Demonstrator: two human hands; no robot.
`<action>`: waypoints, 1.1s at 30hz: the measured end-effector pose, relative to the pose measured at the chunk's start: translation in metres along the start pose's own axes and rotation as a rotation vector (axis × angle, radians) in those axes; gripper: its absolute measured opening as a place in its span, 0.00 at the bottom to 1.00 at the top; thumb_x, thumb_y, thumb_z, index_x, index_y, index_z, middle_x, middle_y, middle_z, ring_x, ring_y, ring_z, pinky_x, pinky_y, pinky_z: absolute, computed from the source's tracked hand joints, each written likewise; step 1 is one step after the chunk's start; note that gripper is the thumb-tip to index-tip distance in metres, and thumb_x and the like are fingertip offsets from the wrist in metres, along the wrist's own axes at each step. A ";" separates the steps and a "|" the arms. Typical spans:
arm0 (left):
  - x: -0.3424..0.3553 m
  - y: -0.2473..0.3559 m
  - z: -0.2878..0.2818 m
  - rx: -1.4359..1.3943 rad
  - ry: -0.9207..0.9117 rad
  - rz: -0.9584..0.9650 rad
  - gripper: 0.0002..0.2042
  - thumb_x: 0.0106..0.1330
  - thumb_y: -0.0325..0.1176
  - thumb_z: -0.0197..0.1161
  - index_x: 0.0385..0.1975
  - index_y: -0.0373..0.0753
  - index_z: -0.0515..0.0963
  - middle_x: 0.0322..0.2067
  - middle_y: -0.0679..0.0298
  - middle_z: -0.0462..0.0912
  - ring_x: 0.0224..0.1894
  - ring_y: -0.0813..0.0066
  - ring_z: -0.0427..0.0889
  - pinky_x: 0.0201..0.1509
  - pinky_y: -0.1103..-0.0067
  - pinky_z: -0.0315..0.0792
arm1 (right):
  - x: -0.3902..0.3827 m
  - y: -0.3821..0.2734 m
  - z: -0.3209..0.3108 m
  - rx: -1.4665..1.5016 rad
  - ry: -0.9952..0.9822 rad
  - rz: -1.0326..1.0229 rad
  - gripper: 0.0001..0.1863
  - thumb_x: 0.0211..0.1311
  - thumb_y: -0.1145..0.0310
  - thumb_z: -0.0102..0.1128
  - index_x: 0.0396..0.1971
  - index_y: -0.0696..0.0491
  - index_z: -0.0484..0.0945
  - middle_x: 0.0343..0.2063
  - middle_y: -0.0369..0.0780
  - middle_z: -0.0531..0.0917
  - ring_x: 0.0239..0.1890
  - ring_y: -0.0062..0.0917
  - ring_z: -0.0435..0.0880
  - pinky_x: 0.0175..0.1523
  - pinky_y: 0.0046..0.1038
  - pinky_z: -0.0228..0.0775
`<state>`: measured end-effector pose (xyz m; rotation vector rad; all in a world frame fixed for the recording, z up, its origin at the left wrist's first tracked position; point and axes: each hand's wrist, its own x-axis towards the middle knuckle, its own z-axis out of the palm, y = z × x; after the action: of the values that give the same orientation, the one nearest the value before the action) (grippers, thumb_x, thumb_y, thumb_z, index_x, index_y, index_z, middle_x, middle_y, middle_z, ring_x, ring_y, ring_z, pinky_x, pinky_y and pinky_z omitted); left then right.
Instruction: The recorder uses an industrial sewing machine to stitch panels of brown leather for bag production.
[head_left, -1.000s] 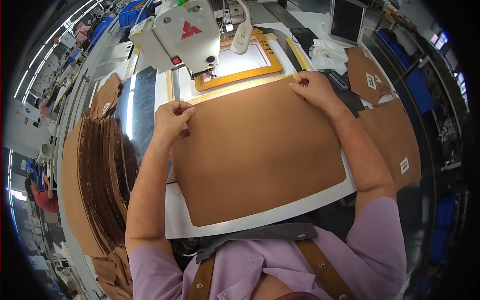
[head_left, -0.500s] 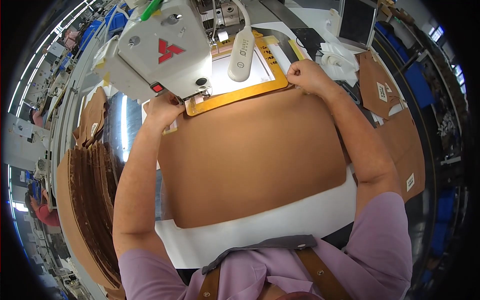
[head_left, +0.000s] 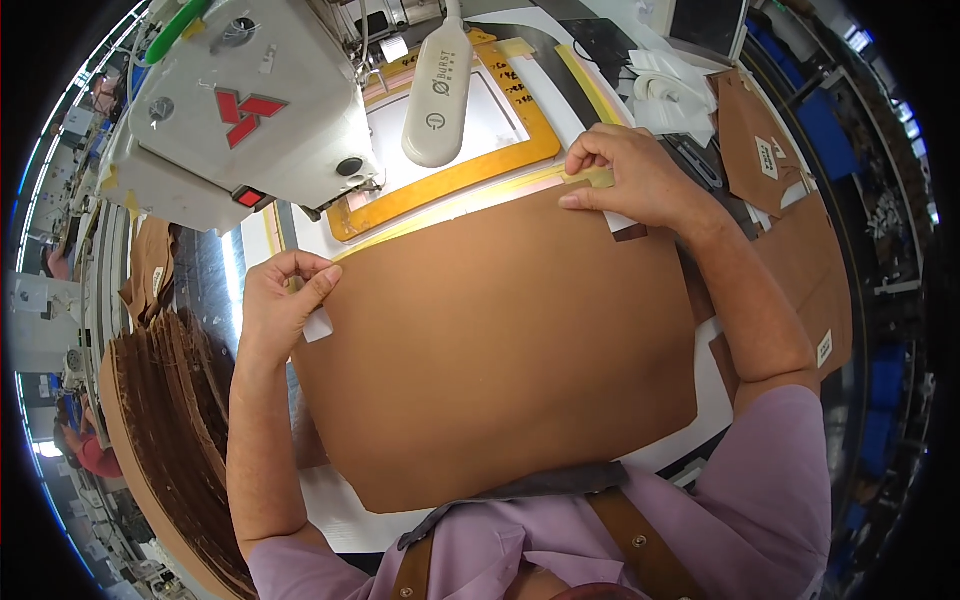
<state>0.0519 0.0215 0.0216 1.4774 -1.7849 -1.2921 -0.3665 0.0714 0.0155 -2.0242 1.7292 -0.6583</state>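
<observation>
My left hand [head_left: 287, 305] pinches the upper-left corner of a large brown sheet [head_left: 495, 350], thumb on top. My right hand [head_left: 630, 185] grips the same sheet near its upper-right corner, fingers curled. The sheet lies over a white board [head_left: 712, 380]. Just beyond its far edge is a yellow rectangular frame [head_left: 540, 135] with a white middle, bordered by yellow tape strips. A white sewing machine head [head_left: 240, 110] with a red emblem stands over the frame's left part, and a pale hand-held-shaped fitting [head_left: 437, 95] hangs beside it.
Stacked brown pieces [head_left: 170, 420] line my left; more brown pieces [head_left: 750, 150] and crumpled white material [head_left: 670, 105] lie at the right. A dark screen [head_left: 700, 30] stands at the back. Blue bins [head_left: 880, 400] are at far right. A person in red [head_left: 95, 450] works at far left.
Since half a second ago, the sheet and my left hand have moved toward my body, away from the frame, baring yellow tape. My right hand has turned, thumb now on the sheet.
</observation>
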 end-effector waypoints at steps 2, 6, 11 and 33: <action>-0.004 -0.002 0.000 -0.064 0.015 0.038 0.08 0.62 0.30 0.75 0.34 0.34 0.84 0.27 0.71 0.83 0.28 0.88 0.75 0.34 0.87 0.69 | -0.007 -0.002 -0.003 -0.079 0.042 -0.142 0.15 0.52 0.58 0.77 0.31 0.50 0.83 0.32 0.34 0.83 0.40 0.27 0.83 0.53 0.33 0.70; -0.007 -0.013 0.000 -0.042 0.048 0.056 0.07 0.62 0.30 0.75 0.33 0.34 0.84 0.28 0.70 0.83 0.30 0.87 0.76 0.36 0.87 0.70 | -0.015 -0.008 -0.003 -0.125 0.043 -0.146 0.14 0.52 0.58 0.77 0.27 0.51 0.82 0.33 0.35 0.83 0.43 0.30 0.82 0.54 0.33 0.70; -0.007 -0.007 0.003 -0.007 0.104 -0.006 0.07 0.61 0.30 0.76 0.32 0.34 0.85 0.29 0.71 0.82 0.33 0.85 0.76 0.40 0.85 0.70 | -0.013 0.000 -0.002 0.145 0.043 0.013 0.13 0.56 0.63 0.73 0.24 0.55 0.80 0.31 0.37 0.81 0.36 0.27 0.81 0.45 0.31 0.73; 0.112 -0.022 -0.023 0.465 0.348 0.023 0.16 0.60 0.24 0.63 0.48 0.30 0.80 0.42 0.57 0.83 0.49 0.68 0.81 0.53 0.74 0.74 | 0.123 0.047 0.008 -0.205 0.284 -0.042 0.12 0.59 0.55 0.68 0.27 0.49 0.84 0.38 0.39 0.87 0.42 0.35 0.86 0.48 0.35 0.76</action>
<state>0.0483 -0.0906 -0.0092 1.7839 -1.9266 -0.5725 -0.3838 -0.0577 -0.0063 -2.1973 1.9901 -0.8476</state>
